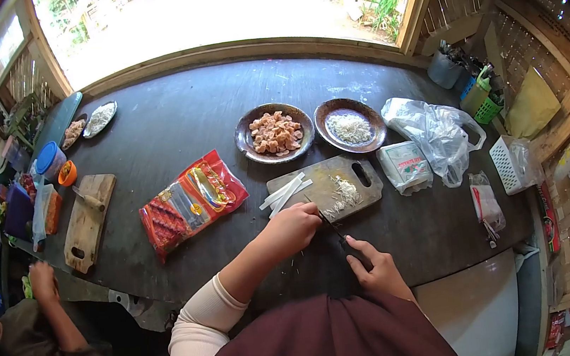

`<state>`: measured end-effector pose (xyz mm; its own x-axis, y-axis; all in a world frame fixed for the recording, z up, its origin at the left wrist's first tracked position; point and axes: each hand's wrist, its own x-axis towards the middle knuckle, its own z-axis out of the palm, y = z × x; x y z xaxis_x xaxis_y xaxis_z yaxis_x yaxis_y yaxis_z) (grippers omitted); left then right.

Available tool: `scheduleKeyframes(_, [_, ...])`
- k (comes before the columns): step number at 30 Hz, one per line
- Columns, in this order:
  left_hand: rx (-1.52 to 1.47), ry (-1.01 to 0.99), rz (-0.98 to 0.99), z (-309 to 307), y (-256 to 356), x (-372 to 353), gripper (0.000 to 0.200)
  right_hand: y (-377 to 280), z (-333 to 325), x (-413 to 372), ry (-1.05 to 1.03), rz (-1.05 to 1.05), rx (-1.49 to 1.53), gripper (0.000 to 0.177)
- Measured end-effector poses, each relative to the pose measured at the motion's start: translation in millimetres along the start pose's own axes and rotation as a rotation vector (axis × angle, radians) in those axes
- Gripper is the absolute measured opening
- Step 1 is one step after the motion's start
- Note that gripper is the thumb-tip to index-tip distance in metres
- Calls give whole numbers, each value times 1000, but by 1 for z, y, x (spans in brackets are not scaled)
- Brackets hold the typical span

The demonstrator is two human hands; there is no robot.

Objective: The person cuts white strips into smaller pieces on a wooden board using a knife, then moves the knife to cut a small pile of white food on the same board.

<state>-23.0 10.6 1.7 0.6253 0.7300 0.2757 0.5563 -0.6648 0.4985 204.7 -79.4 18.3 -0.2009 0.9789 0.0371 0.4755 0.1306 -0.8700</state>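
My right hand (375, 266) is closed around the black handle of a knife (331, 225), its blade pointing up and left across the board's front edge. My left hand (298, 225) is curled beside the blade at the near edge of the grey cutting board (366, 200); whatever its fingers hold is hidden. Long white strips (285, 192) lie on the board's left part, just beyond that hand. Thin white shreds (344, 195) are heaped right of the blade. Behind the board stand a brown bowl of pinkish-brown chunks (276, 133) and a brown dish of white shreds (349, 128).
Left of the board lies a red plastic packet (194, 202). Farther left are a wooden board (91, 223) and an orange cup (67, 174). A plastic bag (429, 132) and a white packet (406, 165) sit right. Another person's arm (59, 312) is at lower left.
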Motion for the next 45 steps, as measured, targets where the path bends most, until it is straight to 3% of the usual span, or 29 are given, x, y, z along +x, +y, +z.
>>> scheduleKeyframes(10, [66, -14, -41, 3, 5, 0, 17, -12, -2, 9, -24, 127, 85, 38])
scheduleKeyframes(26, [82, -22, -44, 9, 7, -1, 20, -4, -9, 3, -21, 93, 79, 38])
scheduleKeyframes(28, [71, -9, -43, 8, 7, -1, 20, -7, -22, -3, -63, 224, 164, 37])
scheduleKeyframes(34, [36, 21, -35, 9, 8, -2, 16, -22, -34, -8, -109, 277, 10, 37])
scheduleKeyframes(40, [43, 14, -32, 7, 9, -2, 16, -7, -10, -10, 8, 86, 89, 38])
scheduleKeyframes(43, [26, 26, -27, 7, 8, -2, 16, -15, -16, -9, -59, 211, 62, 38])
scheduleKeyframes(45, [23, 20, -32, 5, 9, -1, 16, -12, -14, -9, -45, 183, 70, 38])
